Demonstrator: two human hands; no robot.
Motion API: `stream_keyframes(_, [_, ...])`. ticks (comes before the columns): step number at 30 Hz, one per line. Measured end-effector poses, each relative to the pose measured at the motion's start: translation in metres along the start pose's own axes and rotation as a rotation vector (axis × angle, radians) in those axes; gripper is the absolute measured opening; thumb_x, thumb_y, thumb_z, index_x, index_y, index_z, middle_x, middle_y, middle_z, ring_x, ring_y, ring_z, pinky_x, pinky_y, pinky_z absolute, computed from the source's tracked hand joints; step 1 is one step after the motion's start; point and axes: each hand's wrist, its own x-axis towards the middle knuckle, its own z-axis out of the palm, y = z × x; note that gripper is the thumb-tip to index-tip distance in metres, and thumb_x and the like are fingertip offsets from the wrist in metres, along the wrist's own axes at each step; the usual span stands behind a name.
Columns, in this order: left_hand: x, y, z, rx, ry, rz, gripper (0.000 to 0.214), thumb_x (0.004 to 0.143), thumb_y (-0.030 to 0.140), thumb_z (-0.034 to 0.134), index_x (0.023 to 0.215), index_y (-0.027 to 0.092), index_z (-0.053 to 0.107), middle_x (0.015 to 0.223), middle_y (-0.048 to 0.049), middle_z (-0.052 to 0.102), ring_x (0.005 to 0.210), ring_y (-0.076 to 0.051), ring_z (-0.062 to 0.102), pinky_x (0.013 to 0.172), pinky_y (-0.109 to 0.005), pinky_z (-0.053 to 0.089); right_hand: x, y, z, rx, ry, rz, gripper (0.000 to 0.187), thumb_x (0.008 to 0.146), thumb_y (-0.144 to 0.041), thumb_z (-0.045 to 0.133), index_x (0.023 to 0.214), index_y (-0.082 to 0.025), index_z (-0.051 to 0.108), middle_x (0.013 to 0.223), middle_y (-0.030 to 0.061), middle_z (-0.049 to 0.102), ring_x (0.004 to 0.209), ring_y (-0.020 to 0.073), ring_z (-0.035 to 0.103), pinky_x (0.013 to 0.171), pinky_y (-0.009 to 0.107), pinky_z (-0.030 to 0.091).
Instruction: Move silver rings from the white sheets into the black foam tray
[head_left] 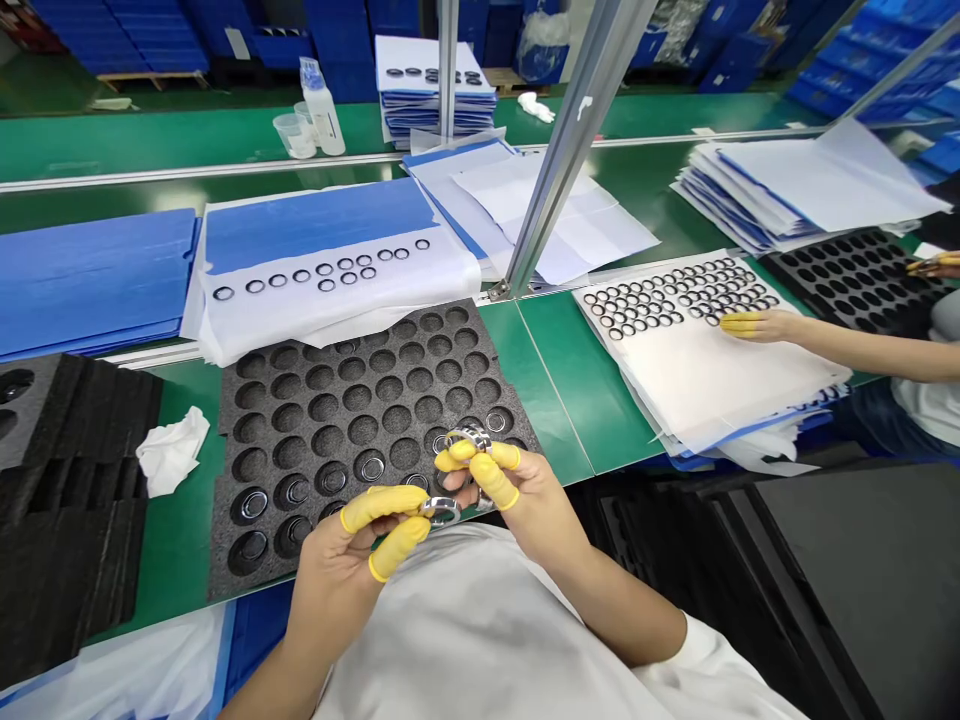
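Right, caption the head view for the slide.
Left hand and right hand hold metal rings over a black foam tray.

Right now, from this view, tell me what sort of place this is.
Probably a factory line for small parts: a green conveyor belt, a black foam tray holding metal rings, and yellow finger cots.

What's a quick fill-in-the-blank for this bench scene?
The left hand pinches a metal ring with fingers in ____ cots.
The right hand holds a second ring above a ____ foam tray.
A co-worker's hand touches a ____ sheet holding rows of dark rings.

Answers: yellow; black; white.
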Motion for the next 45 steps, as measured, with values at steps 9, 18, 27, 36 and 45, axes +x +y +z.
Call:
stream_keyframes(9, [0.009, -0.033, -0.014, -0.129, -0.169, -0.314, 0.029, 0.078, 0.039, 0.087, 0.099, 0.020, 0.083, 0.084, -0.0078, 0.082, 0.072, -0.018, 0.077, 0.061, -0.025, 0.065, 0.003, 0.003, -0.003, 0.165, -0.044, 0.114, 0.044, 0.071, -0.060, 0.087, 0.084, -0.019, 0.079, 0.068, -0.0028, 0.069, 0.062, 0.0079, 0.061, 0.066, 0.022, 0.053])
stream_keyframes(18, [0.006, -0.024, -0.007, 0.111, -0.097, 0.030, 0.033, 0.094, 0.038, 0.071, 0.123, 0.023, 0.075, 0.116, -0.0100, 0.080, 0.098, -0.021, 0.079, 0.085, -0.031, 0.066, 0.000, 0.006, -0.004, 0.078, -0.163, 0.114, 0.041, 0.077, -0.058, 0.083, 0.080, -0.017, 0.081, 0.073, 0.0002, 0.074, 0.063, 0.0079, 0.064, 0.067, 0.022, 0.057])
stream_keyframes(27, [0.022, 0.002, -0.009, 0.498, -0.181, 0.764, 0.056, 0.093, 0.016, 0.072, 0.146, 0.029, 0.059, 0.115, -0.0063, 0.080, 0.105, -0.022, 0.078, 0.092, -0.032, 0.066, 0.000, 0.013, -0.002, -0.025, -0.252, 0.192, 0.040, 0.075, -0.056, 0.085, 0.092, -0.020, 0.085, 0.088, 0.0020, 0.079, 0.071, 0.0090, 0.066, 0.062, 0.017, 0.057])
stream_keyframes(36, [0.018, 0.006, -0.002, 0.490, -0.069, 0.678, 0.064, 0.086, 0.022, 0.080, 0.146, 0.029, 0.059, 0.109, -0.0064, 0.082, 0.086, -0.020, 0.080, 0.078, -0.025, 0.066, -0.008, -0.004, -0.005, -0.028, -0.448, 0.181, 0.046, 0.094, -0.057, 0.066, 0.118, -0.020, 0.079, 0.109, 0.0080, 0.077, 0.079, 0.0100, 0.069, 0.056, 0.014, 0.056])
stream_keyframes(45, [0.006, -0.003, -0.003, 0.369, -0.024, 0.493, 0.050, 0.080, 0.025, 0.085, 0.128, 0.027, 0.073, 0.095, -0.0027, 0.084, 0.074, -0.019, 0.080, 0.072, -0.025, 0.067, -0.015, 0.011, 0.002, -0.305, -0.269, -0.030, 0.035, 0.094, -0.049, 0.069, 0.109, -0.021, 0.082, 0.082, 0.0033, 0.076, 0.066, 0.0100, 0.066, 0.045, 0.012, 0.047])
